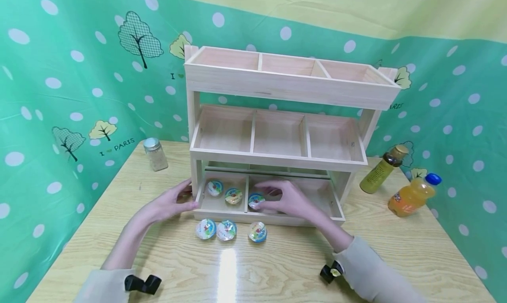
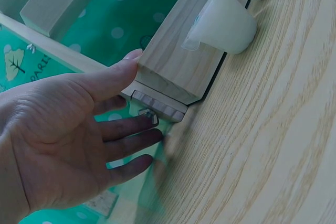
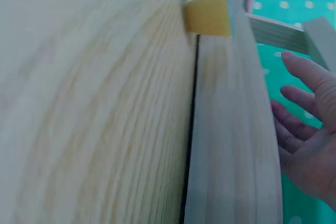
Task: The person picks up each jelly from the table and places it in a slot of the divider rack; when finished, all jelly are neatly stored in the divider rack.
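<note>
Small jelly cups with printed foil lids stand about a three-tier pale wooden shelf rack (image 1: 293, 85). In the bottom tray (image 1: 301, 219), two cups (image 1: 233, 196) sit in the left compartment. One jelly cup (image 1: 255, 200) lies in the adjoining compartment, partly covered by my right hand (image 1: 287, 199). That hand's thumb and fingers are spread around it; the right wrist view shows the fingers (image 3: 294, 124) apart with nothing between them. My left hand (image 1: 170, 201) is at the tray's left front corner, thumb touching the wood, other fingers (image 2: 134, 145) extended beside the end.
Three more jelly cups (image 1: 226, 230) stand on the table before the tray. A shaker jar with a metal lid (image 1: 156, 154) is at the left. A green-labelled bottle (image 1: 382, 171) and an orange drink bottle (image 1: 412, 196) stand right of the rack. A patterned cloth hangs behind.
</note>
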{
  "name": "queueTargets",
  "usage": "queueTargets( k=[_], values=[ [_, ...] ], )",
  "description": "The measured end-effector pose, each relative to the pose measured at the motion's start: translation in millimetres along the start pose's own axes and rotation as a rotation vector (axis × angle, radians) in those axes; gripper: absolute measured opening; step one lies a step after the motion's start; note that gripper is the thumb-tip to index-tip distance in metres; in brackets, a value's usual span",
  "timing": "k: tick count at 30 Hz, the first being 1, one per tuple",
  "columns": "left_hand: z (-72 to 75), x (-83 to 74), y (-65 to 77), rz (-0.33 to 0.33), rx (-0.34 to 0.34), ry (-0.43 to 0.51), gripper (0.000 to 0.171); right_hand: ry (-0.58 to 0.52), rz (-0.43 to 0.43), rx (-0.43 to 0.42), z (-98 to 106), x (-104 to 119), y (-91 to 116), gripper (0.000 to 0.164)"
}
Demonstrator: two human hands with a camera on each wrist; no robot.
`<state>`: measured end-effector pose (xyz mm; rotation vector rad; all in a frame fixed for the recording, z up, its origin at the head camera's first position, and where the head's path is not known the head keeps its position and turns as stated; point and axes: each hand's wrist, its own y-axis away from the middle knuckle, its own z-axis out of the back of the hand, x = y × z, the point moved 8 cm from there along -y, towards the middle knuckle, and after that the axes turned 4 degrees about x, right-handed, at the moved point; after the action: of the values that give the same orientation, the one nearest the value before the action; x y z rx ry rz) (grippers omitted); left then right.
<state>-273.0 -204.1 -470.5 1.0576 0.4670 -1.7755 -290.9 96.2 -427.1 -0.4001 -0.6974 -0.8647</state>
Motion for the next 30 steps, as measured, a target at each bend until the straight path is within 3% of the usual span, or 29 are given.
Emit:
queueTargets(
  k=[6, 11, 18, 30],
  values=[
    [0.6, 0.3, 0.4, 0.017, 0.000, -0.010, 0.089, -0.034, 0.136, 0.008, 0, 16, 14, 0.052],
    [0.6, 0.3, 0.6, 0.019, 0.003, -0.009, 0.089, 0.016, 0.216, 0.116, -14, 30, 22, 0.053],
    [0.0, -1.3, 0.2, 0.016, 0.009, 0.001, 0.089, 0.141, 0.204, 0.239, -30, 32, 27, 0.054],
    [0.0, -2.7, 0.2, 0.014, 0.004, -0.004, 0.088, 0.254, 0.187, 0.289, -43, 31, 31, 0.057]
  ],
)
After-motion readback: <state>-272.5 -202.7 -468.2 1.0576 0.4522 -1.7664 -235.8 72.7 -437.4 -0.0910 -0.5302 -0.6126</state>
